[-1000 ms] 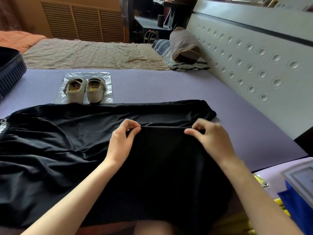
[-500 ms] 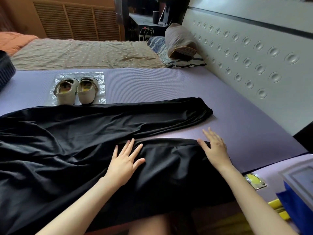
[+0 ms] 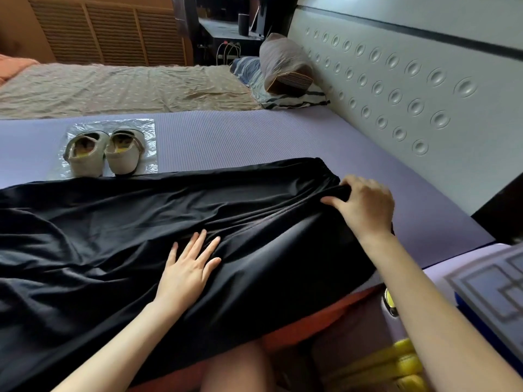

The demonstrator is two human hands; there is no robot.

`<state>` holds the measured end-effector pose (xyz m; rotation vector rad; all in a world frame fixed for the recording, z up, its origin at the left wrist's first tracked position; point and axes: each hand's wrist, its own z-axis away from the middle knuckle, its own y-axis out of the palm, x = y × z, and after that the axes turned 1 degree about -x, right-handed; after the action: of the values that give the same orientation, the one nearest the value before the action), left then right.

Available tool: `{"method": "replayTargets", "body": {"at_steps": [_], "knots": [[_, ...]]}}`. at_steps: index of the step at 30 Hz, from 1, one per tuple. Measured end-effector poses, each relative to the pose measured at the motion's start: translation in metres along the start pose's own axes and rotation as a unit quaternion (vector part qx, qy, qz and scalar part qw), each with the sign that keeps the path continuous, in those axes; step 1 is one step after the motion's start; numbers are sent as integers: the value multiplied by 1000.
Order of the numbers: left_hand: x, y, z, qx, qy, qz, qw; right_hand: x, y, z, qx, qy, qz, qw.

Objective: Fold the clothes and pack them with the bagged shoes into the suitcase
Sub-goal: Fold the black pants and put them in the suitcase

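**Garment** (image 3: pixel 169 222): black. It is spread across the near half of the purple mat (image 3: pixel 240 137), from the left edge of the view to the right, and its near edge hangs over the mat's front. It is creased. One long panel lies along the far side and looks like a trouser leg, though the kind of garment is not certain.

**Left hand** (image 3: pixel 189 270): flat on the cloth near the middle. The fingers (image 3: pixel 198 244) are straight and spread, pressing down and holding nothing.

**Right hand** (image 3: pixel 365 205): at the garment's far right end. The fingers are curled round a bunch of the cuff or hem, and the thumb lies on the cloth.

**Shoes** (image 3: pixel 104 151): a pale pair, side by side at the far left of the mat, just beyond the garment. They stand on a clear bag (image 3: pixel 144 128) and appear to rest on it, not in it.

**Progress, as judged:** early.
- Done: nothing is packed, and the fold of this garment looks begun but not finished.
- Left: complete the fold, bag the shoes, load the suitcase.
- No other clothes are in view.

**Not made out:**
- The suitcase is out of view.
- The garment's left end is cut off by the frame.
- The right hand is slightly blurred, and its fingertips are hidden in the cloth.
- A grey-and-blue object (image 3: pixel 486 284) at near right is partly cut off and unidentified.
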<state>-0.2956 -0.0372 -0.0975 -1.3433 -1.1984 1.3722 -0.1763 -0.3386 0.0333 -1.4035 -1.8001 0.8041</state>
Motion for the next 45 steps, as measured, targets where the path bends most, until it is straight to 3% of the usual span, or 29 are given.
{"method": "replayTargets", "body": {"at_steps": [2, 4, 6, 7, 10, 12, 14, 18, 21, 25, 31, 35, 37, 39, 42, 45], "knots": [[-1, -1, 0, -1, -9, -4, 1000, 1, 15, -11, 82, -34, 92, 992], [0, -1, 0, -24, -6, 1, 1000, -5, 37, -5, 236, -40, 133, 962], [1, -2, -2, -52, -7, 27, 998, -14, 55, 11, 352, -28, 95, 931], [1, -4, -5, -63, -15, 43, 997, -20, 60, 19, 372, -4, 44, 927], [0, -8, -13, -100, -27, 62, 993, -37, 64, 26, 283, 99, -111, 947], [-4, -11, -16, -105, -27, 68, 992, -49, 59, 23, 191, 202, -207, 938], [-12, -12, -13, -128, -20, 72, 989, -62, 56, 22, 154, 277, -212, 924], [-31, -12, -9, -127, 18, 99, 987, -77, 62, 41, 210, 286, -172, 919], [-28, 2, -11, -73, 39, 56, 995, -79, 62, 48, 176, 279, -204, 922], [-27, 12, -9, -36, 9, 19, 999, -77, 49, 34, 76, 335, -289, 894], [-26, 7, -18, -58, 15, 38, 998, -77, 48, -1, -1, 278, -163, 947], [-20, 7, -24, -29, 22, 14, 999, -90, 76, 4, 132, 228, -14, 965], [-18, 7, -25, -27, 27, 28, 999, -93, 82, 10, 151, 239, 12, 959], [-17, 6, -25, -28, 32, 55, 998, -84, 80, 8, 113, 234, -2, 965], [-14, -14, -25, -41, 43, 164, 985, -54, 77, 3, 61, 144, -92, 983], [6, -38, -20, -173, 61, 207, 961, 0, 81, 12, 110, 14, -187, 976]]}}
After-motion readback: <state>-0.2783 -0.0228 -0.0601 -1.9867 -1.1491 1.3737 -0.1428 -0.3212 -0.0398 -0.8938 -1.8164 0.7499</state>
